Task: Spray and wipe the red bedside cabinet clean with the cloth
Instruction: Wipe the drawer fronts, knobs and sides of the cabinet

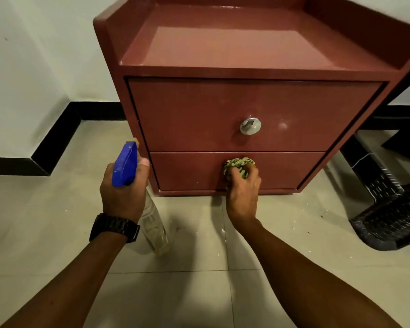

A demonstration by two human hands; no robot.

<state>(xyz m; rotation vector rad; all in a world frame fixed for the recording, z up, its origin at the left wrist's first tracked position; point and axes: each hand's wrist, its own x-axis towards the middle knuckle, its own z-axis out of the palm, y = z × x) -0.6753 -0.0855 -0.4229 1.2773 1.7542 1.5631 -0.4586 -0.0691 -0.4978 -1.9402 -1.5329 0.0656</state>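
Observation:
The red bedside cabinet [223, 110] stands on the tiled floor against the wall, with an upper drawer bearing a round metal knob [250, 125] and a shallower lower drawer [189, 171]. My right hand [243, 190] grips a bunched green patterned cloth [238, 163] and presses it on the lower drawer's front near its middle. My left hand [122, 192], with a black watch on the wrist, holds a clear spray bottle [153, 223] with a blue trigger head [125, 164] just left of the cabinet's lower corner, nozzle toward the cabinet.
A dark woven plastic chair [386, 209] stands close to the cabinet's right side. White walls with a black skirting [55, 138] run behind and to the left. Pale floor tiles [199, 292] lie under my arms, with small white specks.

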